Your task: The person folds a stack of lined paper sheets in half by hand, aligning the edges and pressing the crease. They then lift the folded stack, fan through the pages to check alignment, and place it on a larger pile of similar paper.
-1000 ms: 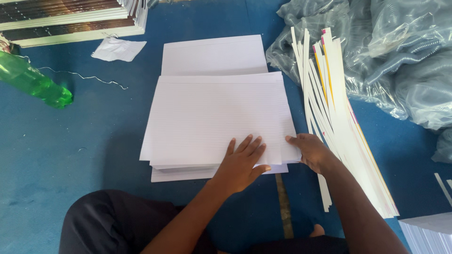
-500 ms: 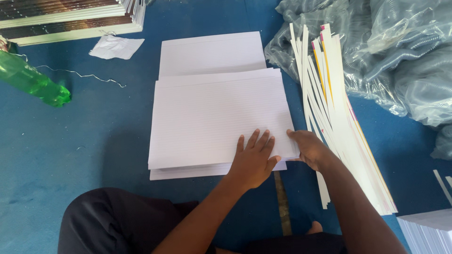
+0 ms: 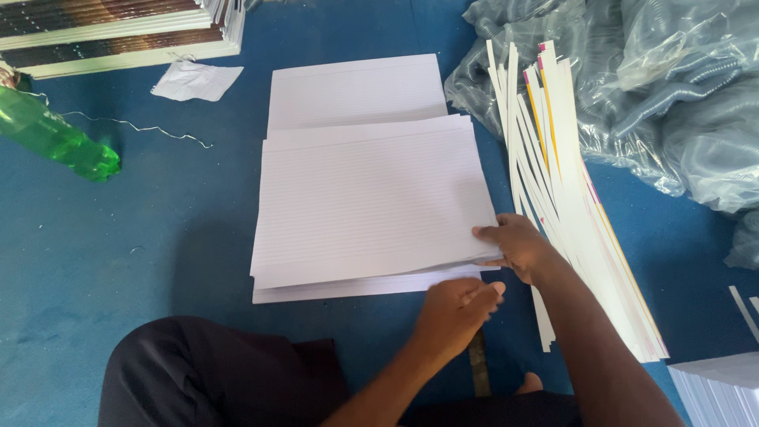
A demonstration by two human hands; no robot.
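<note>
In the head view both arms reach forward over the dark-trousered lap to the stack of lined paper (image 3: 371, 205) on the blue floor (image 3: 142, 253). The right hand (image 3: 518, 245) pinches the stack's near right corner, thumb on top and fingers under, and the left hand (image 3: 458, 308), curled almost shut, touches the stack's near edge. The sheets are flat, thin, white rectangles; long card strips (image 3: 561, 190) fan out right of the stack, and a green plastic bottle (image 3: 55, 138) lies far to its left.
</note>
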